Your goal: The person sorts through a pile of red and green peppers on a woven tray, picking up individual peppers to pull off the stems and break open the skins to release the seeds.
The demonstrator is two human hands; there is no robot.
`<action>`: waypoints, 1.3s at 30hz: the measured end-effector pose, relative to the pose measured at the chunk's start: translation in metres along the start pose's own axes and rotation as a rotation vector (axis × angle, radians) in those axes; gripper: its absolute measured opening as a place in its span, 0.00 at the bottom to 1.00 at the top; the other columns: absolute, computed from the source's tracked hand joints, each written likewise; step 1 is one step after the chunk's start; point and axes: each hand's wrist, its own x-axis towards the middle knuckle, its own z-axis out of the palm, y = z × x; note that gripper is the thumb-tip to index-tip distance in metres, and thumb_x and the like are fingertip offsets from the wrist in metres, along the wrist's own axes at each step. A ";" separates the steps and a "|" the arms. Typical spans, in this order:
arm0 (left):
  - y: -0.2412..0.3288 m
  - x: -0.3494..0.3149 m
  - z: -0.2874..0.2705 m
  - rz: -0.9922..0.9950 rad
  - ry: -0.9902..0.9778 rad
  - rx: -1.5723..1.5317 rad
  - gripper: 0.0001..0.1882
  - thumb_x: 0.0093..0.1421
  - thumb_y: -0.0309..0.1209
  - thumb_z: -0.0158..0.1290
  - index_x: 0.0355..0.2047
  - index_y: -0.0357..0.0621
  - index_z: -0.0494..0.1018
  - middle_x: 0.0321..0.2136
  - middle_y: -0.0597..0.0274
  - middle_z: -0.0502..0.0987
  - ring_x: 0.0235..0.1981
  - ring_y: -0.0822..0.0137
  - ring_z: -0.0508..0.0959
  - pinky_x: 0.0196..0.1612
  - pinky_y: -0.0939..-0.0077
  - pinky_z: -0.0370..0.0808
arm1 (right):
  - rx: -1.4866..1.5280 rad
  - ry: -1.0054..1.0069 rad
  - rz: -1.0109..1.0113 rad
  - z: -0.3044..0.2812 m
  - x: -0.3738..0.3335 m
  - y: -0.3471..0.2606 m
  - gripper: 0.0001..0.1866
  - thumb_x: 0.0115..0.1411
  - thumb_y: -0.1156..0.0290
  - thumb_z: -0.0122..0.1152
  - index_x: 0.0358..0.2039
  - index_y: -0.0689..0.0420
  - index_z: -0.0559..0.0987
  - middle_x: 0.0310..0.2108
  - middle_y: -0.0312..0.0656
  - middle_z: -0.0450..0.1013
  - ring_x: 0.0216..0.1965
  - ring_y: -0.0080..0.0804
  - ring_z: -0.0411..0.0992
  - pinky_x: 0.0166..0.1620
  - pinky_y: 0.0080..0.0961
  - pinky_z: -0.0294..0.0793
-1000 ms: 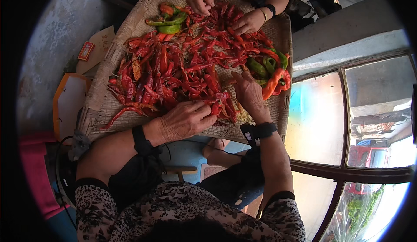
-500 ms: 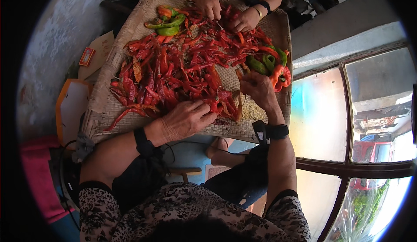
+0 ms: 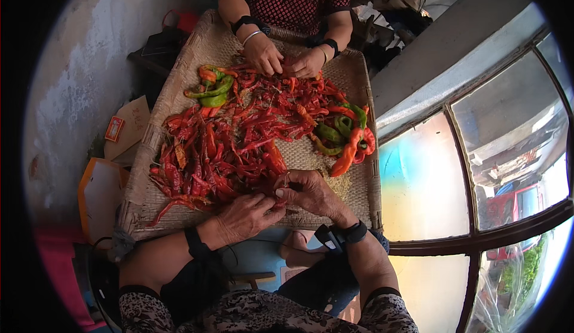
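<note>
A woven tray (image 3: pixel 140 204) holds a wide heap of wrinkled red chili peppers (image 3: pixel 209 153). Close to the tray's near edge, my left hand (image 3: pixel 245 218) has its fingers curled round a red chili pepper (image 3: pixel 278 201), which is largely hidden. My right hand (image 3: pixel 314 195) meets it there, thumb and forefinger pinched at the same pepper. Pale yellow seeds (image 3: pixel 339 184) lie scattered on the weave just past my right hand. Farther right sits a group of fresh green peppers (image 3: pixel 329 132) and plump red-orange peppers (image 3: pixel 354 151).
Across the tray, a co-worker's two hands (image 3: pixel 286 62) are in the far peppers. More green peppers (image 3: pixel 216 93) lie at the far left. A glazed window (image 3: pixel 424 177) stands close on the right. Cardboard (image 3: pixel 134 123) and an orange-edged board (image 3: pixel 98 195) lean on the left.
My right hand has come left from beside the green peppers to join my left hand at the near edge. The view has shifted, showing more of the co-worker.
</note>
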 end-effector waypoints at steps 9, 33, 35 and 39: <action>0.001 -0.008 -0.003 -0.022 -0.133 0.054 0.12 0.53 0.25 0.52 0.40 0.43 0.71 0.36 0.59 0.71 0.40 0.62 0.73 0.38 0.70 0.76 | 0.162 0.614 0.129 -0.066 0.003 0.017 0.30 0.61 0.59 0.59 0.59 0.62 0.64 0.28 0.45 0.76 0.28 0.27 0.73 0.31 0.24 0.71; -0.002 -0.003 0.001 -0.023 -0.113 0.063 0.07 0.52 0.27 0.50 0.33 0.42 0.69 0.34 0.60 0.69 0.41 0.64 0.70 0.41 0.70 0.73 | 0.046 0.342 0.257 -0.068 -0.010 0.038 0.18 0.58 0.75 0.57 0.50 0.59 0.71 0.40 0.50 0.75 0.34 0.34 0.76 0.33 0.30 0.76; 0.002 -0.005 0.001 -0.041 -0.110 0.043 0.07 0.52 0.27 0.50 0.33 0.42 0.69 0.34 0.60 0.69 0.41 0.64 0.70 0.42 0.70 0.73 | 0.114 0.760 -0.078 -0.059 0.007 0.022 0.21 0.60 0.71 0.58 0.53 0.60 0.69 0.43 0.51 0.74 0.37 0.34 0.75 0.34 0.30 0.77; 0.000 -0.004 -0.002 -0.048 -0.123 0.063 0.06 0.52 0.26 0.50 0.32 0.42 0.69 0.34 0.61 0.69 0.41 0.63 0.70 0.41 0.71 0.73 | -0.348 0.298 0.131 -0.048 0.007 0.030 0.22 0.59 0.67 0.60 0.52 0.61 0.71 0.43 0.51 0.74 0.44 0.36 0.74 0.42 0.30 0.75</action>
